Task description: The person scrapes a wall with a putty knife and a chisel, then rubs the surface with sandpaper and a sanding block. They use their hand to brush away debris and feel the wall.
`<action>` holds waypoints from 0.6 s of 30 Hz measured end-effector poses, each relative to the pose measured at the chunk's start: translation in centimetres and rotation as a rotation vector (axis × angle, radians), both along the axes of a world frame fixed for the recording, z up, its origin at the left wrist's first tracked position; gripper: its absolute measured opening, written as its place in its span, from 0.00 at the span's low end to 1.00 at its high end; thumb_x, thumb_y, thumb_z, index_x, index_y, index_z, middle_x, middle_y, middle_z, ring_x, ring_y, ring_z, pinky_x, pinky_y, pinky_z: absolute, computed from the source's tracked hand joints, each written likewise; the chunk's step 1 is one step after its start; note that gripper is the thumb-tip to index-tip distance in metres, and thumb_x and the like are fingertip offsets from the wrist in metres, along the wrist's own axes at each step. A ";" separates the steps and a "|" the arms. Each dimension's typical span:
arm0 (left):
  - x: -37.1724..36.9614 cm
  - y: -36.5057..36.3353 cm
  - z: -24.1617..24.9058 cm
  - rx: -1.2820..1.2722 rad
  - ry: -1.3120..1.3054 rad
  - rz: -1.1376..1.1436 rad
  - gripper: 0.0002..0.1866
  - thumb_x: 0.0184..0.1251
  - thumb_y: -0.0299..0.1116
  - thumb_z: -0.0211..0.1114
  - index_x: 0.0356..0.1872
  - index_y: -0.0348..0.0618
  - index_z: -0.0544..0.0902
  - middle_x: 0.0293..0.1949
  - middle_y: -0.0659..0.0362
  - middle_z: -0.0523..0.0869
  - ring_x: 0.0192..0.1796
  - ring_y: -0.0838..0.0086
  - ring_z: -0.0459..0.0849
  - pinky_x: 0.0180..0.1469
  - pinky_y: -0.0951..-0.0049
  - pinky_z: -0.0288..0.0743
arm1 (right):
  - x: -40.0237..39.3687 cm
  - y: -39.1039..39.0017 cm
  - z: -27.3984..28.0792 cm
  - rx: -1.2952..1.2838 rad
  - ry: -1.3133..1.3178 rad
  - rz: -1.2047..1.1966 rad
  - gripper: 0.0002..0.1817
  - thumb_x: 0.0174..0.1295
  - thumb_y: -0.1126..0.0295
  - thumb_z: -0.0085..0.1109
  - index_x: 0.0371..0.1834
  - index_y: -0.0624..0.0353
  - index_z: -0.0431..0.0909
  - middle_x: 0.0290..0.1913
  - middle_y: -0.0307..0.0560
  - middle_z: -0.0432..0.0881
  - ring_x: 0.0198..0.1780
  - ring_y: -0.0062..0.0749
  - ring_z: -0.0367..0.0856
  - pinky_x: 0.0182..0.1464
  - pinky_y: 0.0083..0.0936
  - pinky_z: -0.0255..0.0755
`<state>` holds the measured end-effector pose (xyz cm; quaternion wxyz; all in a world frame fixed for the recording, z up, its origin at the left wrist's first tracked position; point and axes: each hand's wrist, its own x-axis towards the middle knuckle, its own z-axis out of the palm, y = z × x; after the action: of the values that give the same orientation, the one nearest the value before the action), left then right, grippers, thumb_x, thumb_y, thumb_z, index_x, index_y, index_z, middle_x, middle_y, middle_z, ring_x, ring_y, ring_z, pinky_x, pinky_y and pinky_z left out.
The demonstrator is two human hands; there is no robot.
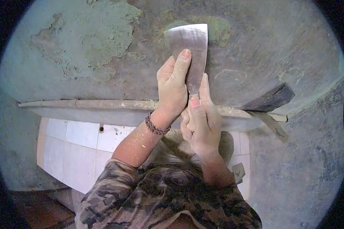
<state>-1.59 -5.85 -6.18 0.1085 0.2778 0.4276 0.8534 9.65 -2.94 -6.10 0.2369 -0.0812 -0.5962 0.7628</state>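
A wide metal scraper [197, 49] points up in front of a wall with peeling green paint [99, 42]. My right hand [204, 128] is wrapped round its lower end, with the thumb on top and the index finger stretched along the blade's right edge; the handle is mostly hidden. My left hand [174, 84] grips the blade from the left, its thumb lying flat on the metal and its other fingers partly behind. A braided bracelet [155, 126] is on the left wrist, and pale dust covers both hands.
A pipe [111, 104] runs along the wall behind my hands. A dark flat piece [273, 98] and a brownish strip [273, 128] rest across its right end. Below are white tiles [78, 152] with a small dark hole and a small packet [238, 172].
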 end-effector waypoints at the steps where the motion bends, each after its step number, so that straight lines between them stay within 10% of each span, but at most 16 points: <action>1: 0.1 -0.1 0.1 0.002 0.006 0.002 0.19 0.74 0.44 0.57 0.42 0.35 0.83 0.34 0.65 0.83 0.37 0.85 0.73 0.39 0.78 0.70 | 0.2 -0.1 -0.2 0.002 0.006 0.002 0.32 0.76 0.61 0.40 0.77 0.62 0.44 0.23 0.26 0.62 0.20 0.09 0.56 0.20 0.10 0.54; 18: 0.4 -0.3 0.1 -0.157 0.095 0.128 0.19 0.75 0.44 0.54 0.31 0.38 0.80 0.29 0.64 0.79 0.33 0.83 0.71 0.35 0.75 0.67 | 0.3 0.1 -1.1 0.181 -0.164 -0.106 0.29 0.75 0.67 0.39 0.75 0.68 0.49 0.42 0.45 0.77 0.28 0.17 0.68 0.27 0.15 0.67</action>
<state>-1.19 -6.14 -6.07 0.0548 0.2806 0.5147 0.8083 9.91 -2.84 -7.18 0.2339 -0.1529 -0.6749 0.6830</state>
